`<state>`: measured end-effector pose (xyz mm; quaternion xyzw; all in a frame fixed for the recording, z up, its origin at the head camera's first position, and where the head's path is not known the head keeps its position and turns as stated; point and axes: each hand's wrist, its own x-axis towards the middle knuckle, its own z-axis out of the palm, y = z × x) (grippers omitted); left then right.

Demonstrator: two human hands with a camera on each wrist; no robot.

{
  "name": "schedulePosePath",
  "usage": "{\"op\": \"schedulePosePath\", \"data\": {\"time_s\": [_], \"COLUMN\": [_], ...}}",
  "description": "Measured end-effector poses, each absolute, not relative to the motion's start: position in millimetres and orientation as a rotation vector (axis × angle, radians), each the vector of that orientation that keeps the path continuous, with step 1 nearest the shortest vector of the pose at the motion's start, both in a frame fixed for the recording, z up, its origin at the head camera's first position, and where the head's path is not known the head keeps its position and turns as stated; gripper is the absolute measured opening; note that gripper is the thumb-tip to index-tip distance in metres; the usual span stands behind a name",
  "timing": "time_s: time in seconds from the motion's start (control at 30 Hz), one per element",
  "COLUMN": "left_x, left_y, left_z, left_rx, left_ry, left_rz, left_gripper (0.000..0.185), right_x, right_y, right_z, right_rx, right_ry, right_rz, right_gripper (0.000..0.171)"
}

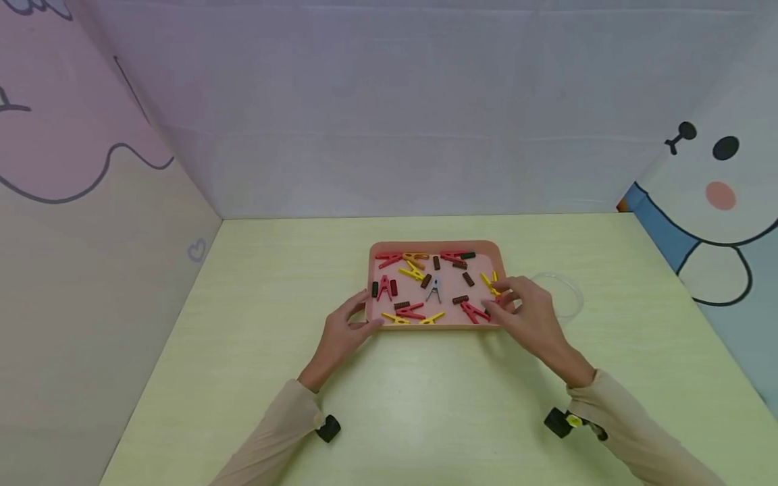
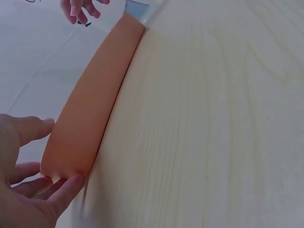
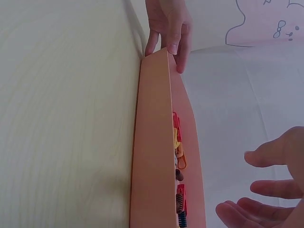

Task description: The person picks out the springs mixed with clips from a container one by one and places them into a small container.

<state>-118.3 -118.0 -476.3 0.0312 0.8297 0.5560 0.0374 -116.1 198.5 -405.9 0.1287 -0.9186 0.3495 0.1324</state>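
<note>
Pink tray: long axis runs from left hand, gripping its near corner, to right hand, fingers apart, holding nothing.

The head camera looks forward and down from high up, the pink tray mid-frame. Both wrist cameras look closer, from opposite sides, sharing its front wall.

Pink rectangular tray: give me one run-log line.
left hand: holding pink tray, near-left corner | right hand: empty, at tray's right side | inside: red and yellow V-shaped clips
</note>
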Motion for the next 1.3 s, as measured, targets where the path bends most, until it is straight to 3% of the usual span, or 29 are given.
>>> {"op": "schedulePosePath", "data": {"time_s": [1.3], "left_x": [-123], "left_y": [-121], "left_z": [-487], "left_rx": [0.085], "left_ry": [2.501], "left_rz": [1.786], "left_gripper": [0.065], "right_x": [-156], "right_y": [158], "right_z": [-436], "right_rx": [0.189], "right_ry": [-2.947], "right_rz": [0.939], "right_gripper": [0.033]}}
